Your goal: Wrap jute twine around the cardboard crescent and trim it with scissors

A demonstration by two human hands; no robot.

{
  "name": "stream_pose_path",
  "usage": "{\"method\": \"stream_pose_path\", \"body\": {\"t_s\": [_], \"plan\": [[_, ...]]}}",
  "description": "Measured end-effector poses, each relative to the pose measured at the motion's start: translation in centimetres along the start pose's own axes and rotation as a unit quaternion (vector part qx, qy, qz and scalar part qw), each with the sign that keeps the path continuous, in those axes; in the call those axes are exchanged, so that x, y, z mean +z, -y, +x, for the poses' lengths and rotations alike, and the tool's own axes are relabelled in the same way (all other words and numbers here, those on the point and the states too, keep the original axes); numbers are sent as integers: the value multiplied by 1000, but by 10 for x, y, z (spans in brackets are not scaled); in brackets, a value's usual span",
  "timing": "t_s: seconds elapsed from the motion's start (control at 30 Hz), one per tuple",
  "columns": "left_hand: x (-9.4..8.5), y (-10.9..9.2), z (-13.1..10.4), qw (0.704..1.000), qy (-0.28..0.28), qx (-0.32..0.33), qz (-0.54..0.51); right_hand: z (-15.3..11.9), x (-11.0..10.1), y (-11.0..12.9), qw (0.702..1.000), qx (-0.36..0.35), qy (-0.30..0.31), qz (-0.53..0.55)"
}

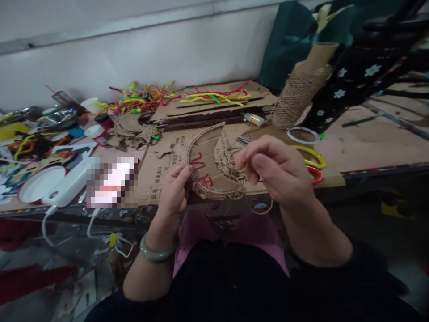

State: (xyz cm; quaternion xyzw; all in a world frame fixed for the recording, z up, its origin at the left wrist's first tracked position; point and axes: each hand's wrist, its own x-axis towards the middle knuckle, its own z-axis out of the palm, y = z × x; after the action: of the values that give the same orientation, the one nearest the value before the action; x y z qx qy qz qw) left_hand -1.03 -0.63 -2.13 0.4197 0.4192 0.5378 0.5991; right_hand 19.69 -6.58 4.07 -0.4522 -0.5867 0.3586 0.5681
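Twine-wrapped crescent frame (204,176), near counter's front edge: light, stiff, rough-surfaced; left hand (174,190) fingers pinch its rim, right hand (276,172) fingers closed on loose, limp twine (231,158).

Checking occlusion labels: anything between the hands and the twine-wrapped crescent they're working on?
Nothing visible. The left hand pinches the rim of the twine-wrapped crescent-shaped cardboard frame directly, and the right hand pinches the loose tan jute twine beside it. Only the tangled twine lies between the two hands.
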Motion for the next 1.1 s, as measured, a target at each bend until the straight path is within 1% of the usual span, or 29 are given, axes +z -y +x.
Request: {"method": "stream_pose_path", "body": {"t_s": [0.03, 0.07, 0.13, 0.2, 0.23, 0.3, 0.33, 0.4, 0.53, 0.63, 0.73, 0.8, 0.93, 1.1], "plan": [[2, -1, -1, 1000, 3, -5, -16, 9, 1, -9, 999, -5, 11, -31], [3, -3, -1, 1000, 7, -13, -27, 17, 1, -19, 998, 6, 24, -56], [5, -6, -3, 999, 18, -26, -36, 28, 4, -34, 992, 79, 80, -61], [4, -7, -5, 998, 33, -32, -31, 30, 10, -43, 980, 143, 131, -34], [3, -7, -5, 998, 42, -32, -26, 29, 15, -45, 974, 161, 155, -23], [1, -7, -6, 997, 63, -31, -15, 24, 25, -45, 968, 166, 187, -24], [0, -7, -6, 997, 73, -28, -12, 22, 30, -46, 968, 159, 189, -30], [-2, -6, -5, 996, 83, -16, -13, 19, 37, -47, 976, 143, 165, -28], [0, -3, -5, 996, 83, 13, 2, 18, 42, -55, 987, 143, 66, 6], [3, -1, -7, 996, 78, 31, 42, 19, 42, -57, 990, 131, 24, -40], [6, 1, -9, 995, 49, 47, 79, 18, 42, -56, 990, 110, 23, -90], [8, 0, -11, 993, 38, 53, 99, 17, 42, -55, 988, 110, 32, -107], [10, -3, -12, 992, 40, 38, 110, 14, 41, -57, 985, 113, 36, -125], [10, -3, -12, 990, 41, 49, 122, 14, 40, -59, 985, 111, 34, -128]]}}
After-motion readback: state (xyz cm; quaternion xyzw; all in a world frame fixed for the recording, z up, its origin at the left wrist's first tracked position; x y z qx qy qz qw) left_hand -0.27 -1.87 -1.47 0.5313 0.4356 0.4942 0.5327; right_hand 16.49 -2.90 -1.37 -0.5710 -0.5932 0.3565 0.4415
